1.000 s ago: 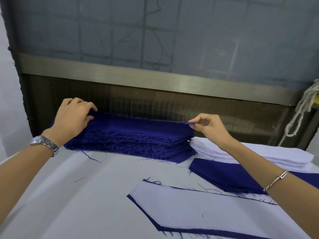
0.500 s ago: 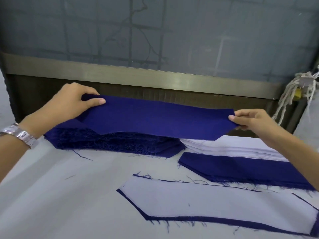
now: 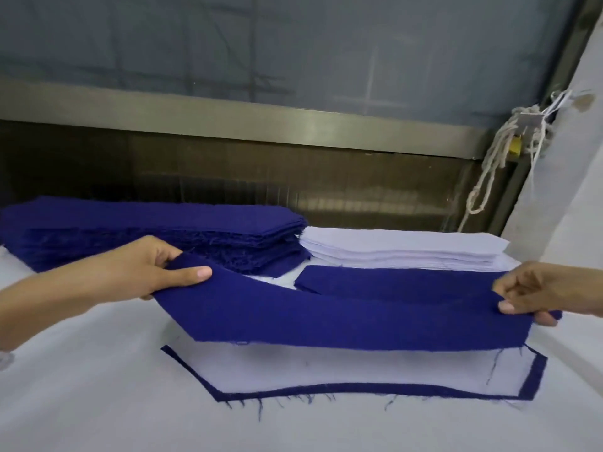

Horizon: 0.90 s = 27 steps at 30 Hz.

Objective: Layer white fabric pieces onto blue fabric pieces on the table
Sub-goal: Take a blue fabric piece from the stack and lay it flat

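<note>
the left hand (image 3: pixel 143 272) and right hand (image 3: pixel 535 291) each pinch an end of a blue fabric piece (image 3: pixel 342 311), held above a white piece (image 3: pixel 293 370). the white piece lies on a blue piece (image 3: pixel 535 376) whose edges show. bare table (image 3: pixel 98 386) lies near and left.

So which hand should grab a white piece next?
Probably the right hand: both hold the blue piece, but it is nearest the white stack; the left hand is by the blue stack.
</note>
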{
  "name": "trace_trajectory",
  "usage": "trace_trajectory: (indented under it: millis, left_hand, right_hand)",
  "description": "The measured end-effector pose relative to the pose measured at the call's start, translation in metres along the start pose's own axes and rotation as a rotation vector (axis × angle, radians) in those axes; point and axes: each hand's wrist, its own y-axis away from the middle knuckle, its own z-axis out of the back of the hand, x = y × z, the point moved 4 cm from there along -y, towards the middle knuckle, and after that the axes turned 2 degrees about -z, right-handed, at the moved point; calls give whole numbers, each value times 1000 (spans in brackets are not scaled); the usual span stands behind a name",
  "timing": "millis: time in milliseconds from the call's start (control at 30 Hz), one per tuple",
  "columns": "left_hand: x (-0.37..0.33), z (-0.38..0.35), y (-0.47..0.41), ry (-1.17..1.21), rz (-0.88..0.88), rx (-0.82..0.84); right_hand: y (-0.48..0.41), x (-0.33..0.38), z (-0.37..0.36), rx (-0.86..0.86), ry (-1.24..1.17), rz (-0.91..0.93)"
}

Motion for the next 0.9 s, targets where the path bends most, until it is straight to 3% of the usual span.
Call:
trace_trajectory:
  millis: [167, 333, 633, 900]
  left_hand:
    - [21, -19, 2, 107, 8, 41]
    - [36, -24, 8, 40, -5, 72]
    - [46, -30, 9, -282, 1, -128]
    - [46, -31, 12, -374, -38, -158]
  right_hand:
    - [-5, -15, -12, 165, -5, 74]
    - [-18, -24, -16, 242, 1, 81]
    - [-17, -46, -9, 167, 63, 7]
    - [-29, -44, -18, 113, 4, -37]
